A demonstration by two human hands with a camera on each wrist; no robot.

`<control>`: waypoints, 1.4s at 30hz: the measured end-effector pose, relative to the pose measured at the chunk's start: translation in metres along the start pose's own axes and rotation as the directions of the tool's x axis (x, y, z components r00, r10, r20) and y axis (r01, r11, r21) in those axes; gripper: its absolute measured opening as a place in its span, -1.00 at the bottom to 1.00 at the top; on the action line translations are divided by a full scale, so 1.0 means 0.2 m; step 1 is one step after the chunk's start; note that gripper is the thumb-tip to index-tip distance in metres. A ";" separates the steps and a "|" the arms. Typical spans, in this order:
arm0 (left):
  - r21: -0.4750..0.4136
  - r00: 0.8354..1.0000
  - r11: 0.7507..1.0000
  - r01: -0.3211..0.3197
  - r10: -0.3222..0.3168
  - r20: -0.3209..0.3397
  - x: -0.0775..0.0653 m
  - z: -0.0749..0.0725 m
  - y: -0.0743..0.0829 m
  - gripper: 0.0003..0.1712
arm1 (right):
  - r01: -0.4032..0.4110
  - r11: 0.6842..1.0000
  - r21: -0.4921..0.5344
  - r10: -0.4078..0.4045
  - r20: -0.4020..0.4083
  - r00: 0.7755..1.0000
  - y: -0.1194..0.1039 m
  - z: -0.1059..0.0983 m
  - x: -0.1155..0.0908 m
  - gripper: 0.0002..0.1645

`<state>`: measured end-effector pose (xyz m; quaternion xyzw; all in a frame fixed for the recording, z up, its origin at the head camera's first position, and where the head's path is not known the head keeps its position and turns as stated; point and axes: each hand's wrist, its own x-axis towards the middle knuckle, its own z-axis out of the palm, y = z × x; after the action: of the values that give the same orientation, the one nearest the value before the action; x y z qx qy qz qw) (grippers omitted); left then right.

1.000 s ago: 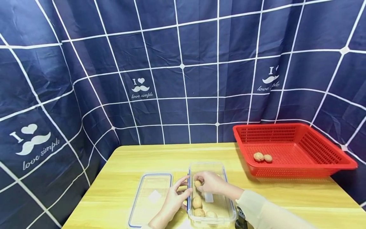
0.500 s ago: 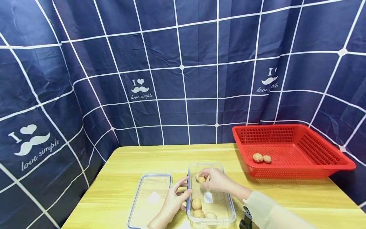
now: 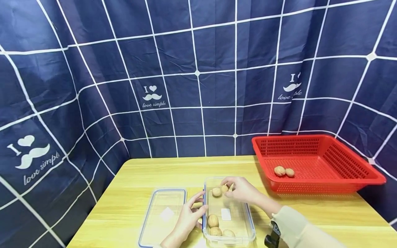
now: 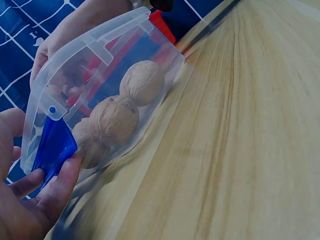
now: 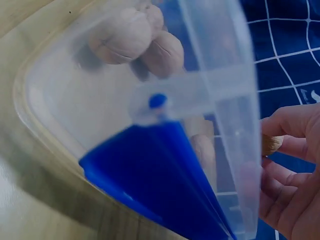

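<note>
A clear plastic food container (image 3: 238,220) with blue side latches stands uncovered at the front of the table. My left hand (image 3: 188,215) holds its left side, fingers and thumb at the blue latch (image 4: 54,147). Over the far end of the container, my right hand (image 3: 243,190) pinches a walnut (image 5: 270,145) between thumb and fingers. Just left of those fingers, a walnut (image 3: 216,192) lies inside the container. Near the front end sit several more, among them one walnut (image 3: 213,220) by the left wall. The clear lid (image 3: 155,215) with a blue seal lies left of my left hand.
A red plastic basket (image 3: 322,181) stands at the back right of the wooden table (image 3: 145,168), overhanging its right edge. Inside it lie two walnuts (image 3: 280,171). A dark blue checked curtain (image 3: 214,120) hangs behind the table.
My right hand has moved right and slightly away, keeping a walnut in its fingers. A walnut that the fingers partly covered now shows in the container's far left corner. The left hand stays put.
</note>
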<state>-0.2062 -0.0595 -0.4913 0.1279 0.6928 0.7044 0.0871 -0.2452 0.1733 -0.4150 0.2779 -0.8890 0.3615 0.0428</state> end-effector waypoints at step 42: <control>-0.010 1.000 1.000 0.003 -0.003 -0.009 0.00 -0.01 0.03 -0.37 | -0.201 0.979 -0.040 0.173 -0.361 0.916 0.17 -0.49 -0.16 -0.65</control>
<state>-0.2073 -0.0611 -0.4860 0.1234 0.6898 0.7082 0.0858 -0.2489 0.2728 -0.3728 0.1198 -0.9021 0.3741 0.1785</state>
